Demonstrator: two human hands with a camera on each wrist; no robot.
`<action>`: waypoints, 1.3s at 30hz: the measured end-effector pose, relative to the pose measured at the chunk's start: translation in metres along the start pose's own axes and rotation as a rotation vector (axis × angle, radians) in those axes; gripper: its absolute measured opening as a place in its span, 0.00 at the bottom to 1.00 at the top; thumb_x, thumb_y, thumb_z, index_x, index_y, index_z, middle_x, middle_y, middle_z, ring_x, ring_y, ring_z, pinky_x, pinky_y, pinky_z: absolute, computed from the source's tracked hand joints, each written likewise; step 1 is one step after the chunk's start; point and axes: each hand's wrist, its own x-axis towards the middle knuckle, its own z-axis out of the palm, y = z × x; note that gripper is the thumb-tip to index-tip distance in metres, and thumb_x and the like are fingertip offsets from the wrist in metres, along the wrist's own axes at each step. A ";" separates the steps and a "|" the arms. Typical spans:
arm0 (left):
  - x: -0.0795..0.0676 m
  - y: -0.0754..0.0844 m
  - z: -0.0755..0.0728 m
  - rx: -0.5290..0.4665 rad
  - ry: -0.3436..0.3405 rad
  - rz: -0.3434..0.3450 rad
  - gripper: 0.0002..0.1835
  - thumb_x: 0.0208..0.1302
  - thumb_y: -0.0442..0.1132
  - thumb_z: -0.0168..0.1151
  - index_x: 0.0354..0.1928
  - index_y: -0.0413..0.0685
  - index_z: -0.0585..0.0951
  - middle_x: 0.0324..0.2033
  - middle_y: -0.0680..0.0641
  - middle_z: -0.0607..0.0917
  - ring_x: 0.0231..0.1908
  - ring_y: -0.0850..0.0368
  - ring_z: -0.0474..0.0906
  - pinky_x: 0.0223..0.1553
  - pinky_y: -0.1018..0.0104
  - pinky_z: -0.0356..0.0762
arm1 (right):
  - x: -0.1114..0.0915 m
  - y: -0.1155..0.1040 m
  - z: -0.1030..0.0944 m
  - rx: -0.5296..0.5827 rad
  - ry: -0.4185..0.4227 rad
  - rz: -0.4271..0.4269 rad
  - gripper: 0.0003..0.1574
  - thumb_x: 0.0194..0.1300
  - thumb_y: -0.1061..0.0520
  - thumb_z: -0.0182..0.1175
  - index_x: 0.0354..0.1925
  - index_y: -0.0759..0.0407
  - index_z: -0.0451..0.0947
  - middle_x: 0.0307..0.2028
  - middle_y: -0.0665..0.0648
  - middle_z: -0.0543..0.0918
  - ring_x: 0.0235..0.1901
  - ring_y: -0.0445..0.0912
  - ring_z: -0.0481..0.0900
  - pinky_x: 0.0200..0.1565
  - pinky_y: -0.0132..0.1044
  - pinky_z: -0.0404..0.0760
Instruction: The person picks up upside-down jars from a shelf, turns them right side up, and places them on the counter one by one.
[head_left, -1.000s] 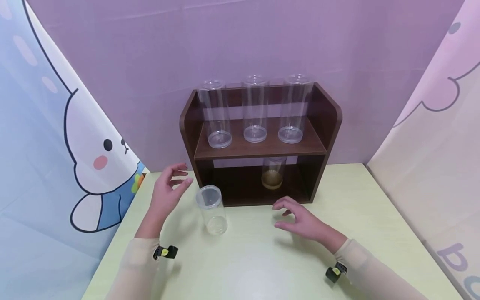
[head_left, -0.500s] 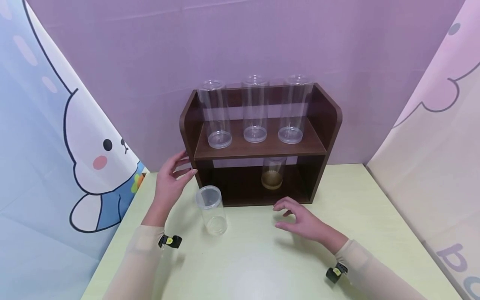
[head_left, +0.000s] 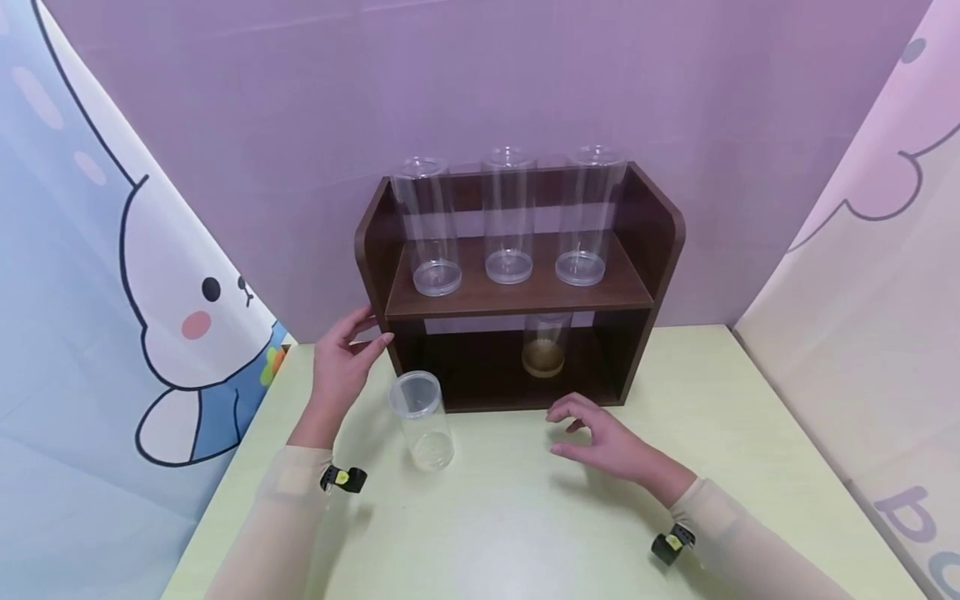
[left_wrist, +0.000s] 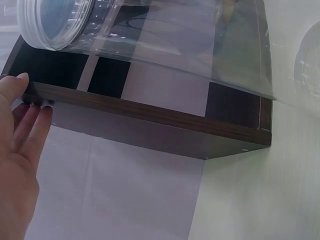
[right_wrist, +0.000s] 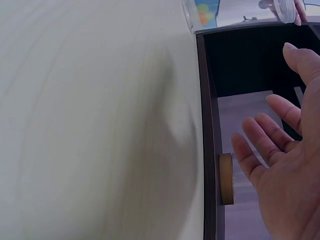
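My left hand (head_left: 339, 367) grips the left side panel of a dark brown two-tier shelf (head_left: 517, 302). In the left wrist view, the thumb lies on the panel's front edge (left_wrist: 140, 107) and the fingers touch its outer face. A clear lidded jar (head_left: 431, 429) stands upright on the table just right of that hand, by the shelf's front left corner. Above the table, in front of the shelf's right half, my right hand (head_left: 600, 442) hovers with loosely bent fingers and holds nothing. A clear jar with a gold-brown base (head_left: 543, 360) stands on the lower tier.
Three tall clear jars (head_left: 508, 221) stand in a row on the upper tier. The shelf sits at the back of a pale table (head_left: 510, 517), against a purple cloth (head_left: 300, 125). Printed cloths hang left, with a cartoon rabbit (head_left: 195, 292), and right.
My left hand has moved up and right from beside the lidded jar and taken hold of the shelf's left side. The right hand has stayed in place.
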 end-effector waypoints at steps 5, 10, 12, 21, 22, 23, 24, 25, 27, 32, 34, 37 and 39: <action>0.000 0.001 0.000 0.000 0.007 0.008 0.30 0.73 0.41 0.77 0.74 0.65 0.83 0.66 0.53 0.87 0.66 0.52 0.84 0.55 0.73 0.85 | 0.001 0.001 0.000 -0.001 0.003 -0.007 0.19 0.71 0.58 0.78 0.55 0.51 0.82 0.59 0.56 0.82 0.62 0.52 0.80 0.56 0.58 0.87; 0.000 0.000 0.000 0.012 0.010 0.008 0.30 0.73 0.41 0.76 0.74 0.66 0.83 0.66 0.54 0.87 0.66 0.53 0.83 0.55 0.74 0.85 | 0.003 0.000 0.000 0.007 0.010 0.006 0.18 0.71 0.58 0.78 0.54 0.51 0.82 0.58 0.58 0.83 0.60 0.52 0.81 0.56 0.59 0.87; -0.001 0.000 0.001 0.015 0.013 0.007 0.29 0.73 0.41 0.76 0.74 0.65 0.83 0.66 0.54 0.87 0.66 0.53 0.83 0.55 0.73 0.85 | 0.004 -0.002 0.000 0.003 0.025 0.014 0.17 0.71 0.58 0.78 0.54 0.51 0.83 0.57 0.57 0.83 0.59 0.53 0.82 0.56 0.59 0.87; -0.001 -0.002 0.002 0.018 0.031 0.040 0.29 0.73 0.39 0.77 0.73 0.60 0.84 0.65 0.50 0.88 0.65 0.50 0.84 0.53 0.74 0.86 | 0.018 -0.003 0.001 -0.076 0.187 0.172 0.23 0.73 0.56 0.76 0.61 0.58 0.80 0.56 0.56 0.84 0.58 0.60 0.85 0.60 0.61 0.85; -0.001 -0.002 0.002 0.015 0.032 0.042 0.29 0.73 0.39 0.77 0.73 0.60 0.84 0.65 0.50 0.88 0.65 0.50 0.84 0.53 0.74 0.86 | 0.020 -0.002 0.001 -0.081 0.208 0.194 0.24 0.74 0.55 0.76 0.61 0.59 0.79 0.57 0.57 0.83 0.58 0.60 0.85 0.61 0.62 0.84; -0.001 -0.002 0.002 0.012 0.032 0.043 0.29 0.73 0.38 0.77 0.73 0.60 0.84 0.64 0.50 0.88 0.65 0.49 0.84 0.53 0.74 0.86 | 0.023 -0.001 0.000 -0.080 0.226 0.215 0.26 0.73 0.55 0.76 0.62 0.60 0.78 0.57 0.59 0.83 0.59 0.59 0.84 0.61 0.63 0.84; -0.001 -0.002 0.003 0.009 0.033 0.044 0.29 0.73 0.38 0.77 0.73 0.59 0.84 0.64 0.49 0.88 0.65 0.49 0.84 0.53 0.74 0.86 | 0.025 0.000 0.000 -0.082 0.243 0.234 0.27 0.73 0.54 0.76 0.62 0.61 0.77 0.58 0.59 0.83 0.59 0.59 0.84 0.61 0.62 0.84; -0.001 -0.002 0.003 0.007 0.032 0.045 0.29 0.73 0.38 0.77 0.73 0.59 0.84 0.64 0.49 0.88 0.65 0.49 0.84 0.53 0.74 0.86 | 0.027 0.002 -0.001 -0.078 0.256 0.249 0.28 0.73 0.54 0.77 0.63 0.61 0.77 0.58 0.60 0.83 0.59 0.59 0.84 0.62 0.62 0.84; -0.001 -0.002 0.003 -0.002 0.029 0.046 0.29 0.73 0.38 0.77 0.73 0.59 0.84 0.64 0.49 0.88 0.65 0.49 0.84 0.53 0.74 0.86 | 0.031 0.005 -0.002 -0.075 0.275 0.270 0.29 0.73 0.53 0.76 0.63 0.63 0.76 0.59 0.63 0.82 0.59 0.60 0.83 0.61 0.61 0.84; 0.000 -0.003 0.003 -0.005 0.025 0.050 0.28 0.73 0.39 0.76 0.73 0.61 0.84 0.65 0.50 0.88 0.65 0.50 0.84 0.53 0.73 0.86 | 0.038 0.017 -0.007 -0.084 0.303 0.299 0.31 0.74 0.53 0.76 0.65 0.66 0.75 0.60 0.70 0.81 0.59 0.64 0.82 0.62 0.62 0.83; 0.000 -0.004 0.003 -0.001 0.026 0.052 0.28 0.73 0.39 0.76 0.73 0.62 0.84 0.65 0.51 0.88 0.65 0.51 0.84 0.53 0.74 0.86 | 0.041 0.022 -0.008 -0.087 0.317 0.312 0.33 0.74 0.53 0.75 0.66 0.67 0.75 0.61 0.71 0.81 0.60 0.64 0.82 0.62 0.62 0.83; 0.000 -0.004 0.002 0.000 0.027 0.055 0.28 0.73 0.39 0.76 0.73 0.63 0.84 0.65 0.52 0.88 0.65 0.51 0.84 0.53 0.75 0.85 | 0.047 0.029 -0.010 -0.087 0.351 0.328 0.36 0.74 0.53 0.75 0.68 0.70 0.73 0.63 0.72 0.80 0.63 0.63 0.80 0.64 0.61 0.82; -0.001 -0.004 0.002 0.001 0.027 0.056 0.29 0.73 0.39 0.76 0.73 0.63 0.84 0.65 0.52 0.88 0.65 0.52 0.84 0.53 0.75 0.85 | 0.052 0.032 -0.012 -0.081 0.374 0.338 0.39 0.74 0.53 0.75 0.70 0.70 0.71 0.64 0.72 0.79 0.65 0.63 0.79 0.66 0.61 0.81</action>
